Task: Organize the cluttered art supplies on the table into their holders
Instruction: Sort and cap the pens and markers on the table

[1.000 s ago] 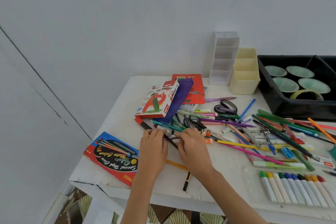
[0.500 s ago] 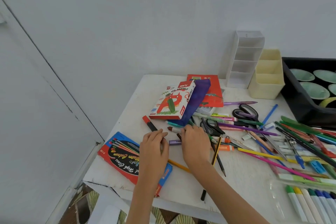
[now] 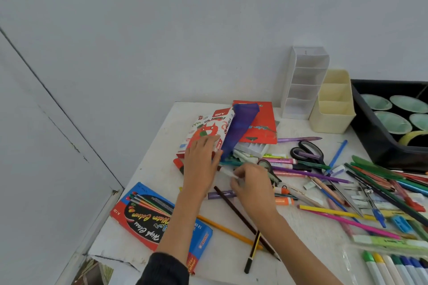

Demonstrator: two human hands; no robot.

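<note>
Your left hand (image 3: 202, 166) lies with its fingers straight over the near end of the oil pastels box (image 3: 208, 122), resting on the lid rather than curling round it, and its thumb points toward the purple flap (image 3: 240, 129) that leans on the box's right side. Your right hand (image 3: 253, 190) sits just beside the left with its fingers curled, pinching a white marker (image 3: 228, 172) between thumb and fingertips. That spot is blurred, so I call it a marker only from its pale barrel. Below the two hands a purple pen (image 3: 220, 195) lies flat on the white table (image 3: 162, 157), and a dark brown pencil (image 3: 234, 209) runs from it toward you, crossing a black-and-yellow pencil (image 3: 253, 252) near the front edge. An orange pencil (image 3: 229, 231) pokes out from under your left forearm. The water colour pen box (image 3: 148, 217) lies at the table's front left corner, partly under that arm. The loose pens and pencils (image 3: 335, 192) spread from your right hand to the table's right side, with the scissors (image 3: 308, 152) at their far edge. The box and the flap overlap a red booklet (image 3: 261, 122). At the back, against the wall, the white tiered holder (image 3: 305, 81) and the cream holder (image 3: 331, 109) stand upright side by side, well apart from both hands. A black tray (image 3: 375, 146) with green bowls (image 3: 391, 121) stands just to the right of the cream holder.
</note>
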